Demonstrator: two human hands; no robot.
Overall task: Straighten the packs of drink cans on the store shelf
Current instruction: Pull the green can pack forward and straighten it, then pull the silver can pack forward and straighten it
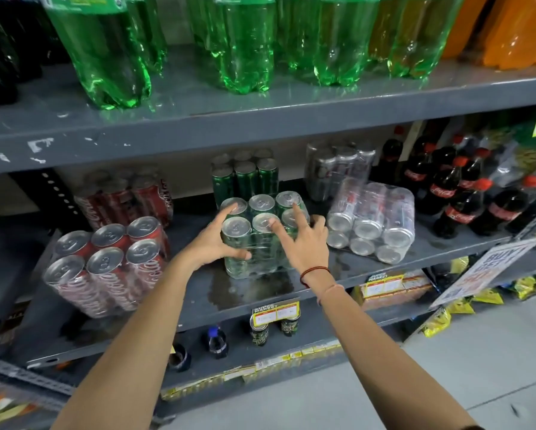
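Observation:
A shrink-wrapped pack of green cans [259, 262] stands upright in the middle of the grey middle shelf [260, 302]. My left hand [214, 240] clasps its left side, thumb across the front, fingers on the can tops. My right hand [304, 240] rests on its right side with fingers spread over the tops. A second green pack [245, 178] stands behind it. A red cola pack [111, 262] leans askew at the left, with another red pack [127, 197] behind. A silver pack [372, 221] lies tilted at the right, another silver pack [338, 169] behind it.
Small cola bottles [465, 193] crowd the shelf's right end. Large green bottles [245, 48] stand on the shelf above. Price tags [276, 310] hang on the shelf edge, and a paper sign [484, 271] sticks out at the right. Loose cans and a small bottle stand on the lower shelf.

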